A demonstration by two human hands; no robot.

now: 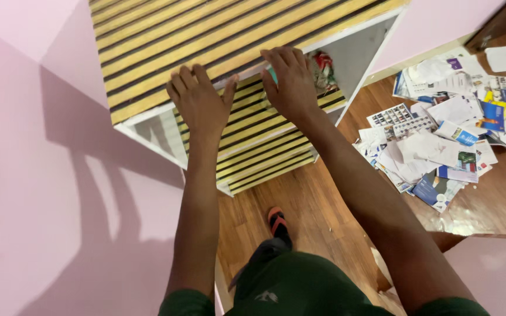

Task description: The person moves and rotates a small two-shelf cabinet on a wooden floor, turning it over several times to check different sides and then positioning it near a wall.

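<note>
Left hand (199, 102), right hand (290, 82) flat on slatted drawer front (265, 146); papers (446, 134) nearby.

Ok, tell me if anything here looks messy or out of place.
Yes: a heap of papers and leaflets lies scattered loose across the wooden floor to the right of the striped cabinet, overlapping at all angles. Both hands, left hand and right hand, rest flat on the open striped drawer, which holds some bunched cloth.

Left hand (199, 102), right hand (291, 82) flat, fingers spread
</note>
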